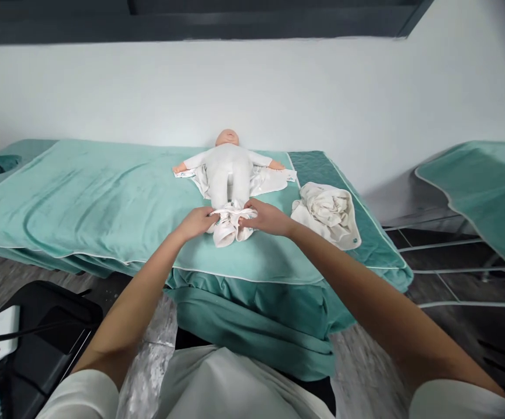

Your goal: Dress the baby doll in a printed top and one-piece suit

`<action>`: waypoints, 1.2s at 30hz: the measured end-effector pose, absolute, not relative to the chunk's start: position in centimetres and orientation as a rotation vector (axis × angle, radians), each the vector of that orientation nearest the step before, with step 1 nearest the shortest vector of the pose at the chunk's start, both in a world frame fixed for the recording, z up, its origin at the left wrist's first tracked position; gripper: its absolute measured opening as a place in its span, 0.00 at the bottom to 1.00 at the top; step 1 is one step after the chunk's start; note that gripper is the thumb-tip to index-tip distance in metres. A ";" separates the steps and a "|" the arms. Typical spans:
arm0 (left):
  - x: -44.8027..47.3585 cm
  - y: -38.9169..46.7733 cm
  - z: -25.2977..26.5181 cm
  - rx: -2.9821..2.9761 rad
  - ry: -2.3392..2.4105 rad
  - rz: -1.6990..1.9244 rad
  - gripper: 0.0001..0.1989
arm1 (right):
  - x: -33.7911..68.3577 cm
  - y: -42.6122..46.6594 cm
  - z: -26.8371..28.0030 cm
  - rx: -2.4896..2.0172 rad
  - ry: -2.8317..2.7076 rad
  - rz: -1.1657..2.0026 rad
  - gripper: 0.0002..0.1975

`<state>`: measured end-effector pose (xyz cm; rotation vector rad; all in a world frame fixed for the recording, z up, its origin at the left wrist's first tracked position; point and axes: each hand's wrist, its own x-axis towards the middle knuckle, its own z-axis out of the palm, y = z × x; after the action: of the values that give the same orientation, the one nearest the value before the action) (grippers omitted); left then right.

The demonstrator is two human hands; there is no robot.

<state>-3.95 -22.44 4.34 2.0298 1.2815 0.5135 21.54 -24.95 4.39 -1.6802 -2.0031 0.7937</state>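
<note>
Garment of white printed fabric, one and bunched, is held at the leg ends of one white-bodied baby doll; whether the feet are inside cannot be told. One edge is pinched in the left hand, the opposite edge in the right hand. The doll is laid face-up on one green plush-covered bed, over one spread white printed garment; one crumpled off-white cloth is placed rightward.
</note>
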 end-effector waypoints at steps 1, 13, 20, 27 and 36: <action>-4.2 -22.9 4.9 2.002 1.249 0.464 0.15 | 21.6 -25.2 5.0 -1.679 -2.013 0.851 0.22; -7.5 -26.5 20.5 1.773 0.918 0.591 0.12 | 20.8 -28.2 23.0 -1.218 -2.267 1.239 0.29; -8.4 -28.5 30.2 1.803 0.719 1.116 0.12 | 17.8 -30.2 33.7 -1.162 -2.383 0.989 0.17; -9.4 -30.4 32.0 2.051 0.878 1.082 0.12 | 17.8 -31.8 35.9 -1.041 -2.348 1.103 0.19; -7.7 -28.4 26.5 2.165 0.949 1.300 0.11 | 15.1 -29.5 29.1 -0.824 -2.432 1.702 0.20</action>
<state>-7.66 -28.42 26.46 2.1653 0.9493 1.3001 15.07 -29.52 29.15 -0.8239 -2.4323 1.7016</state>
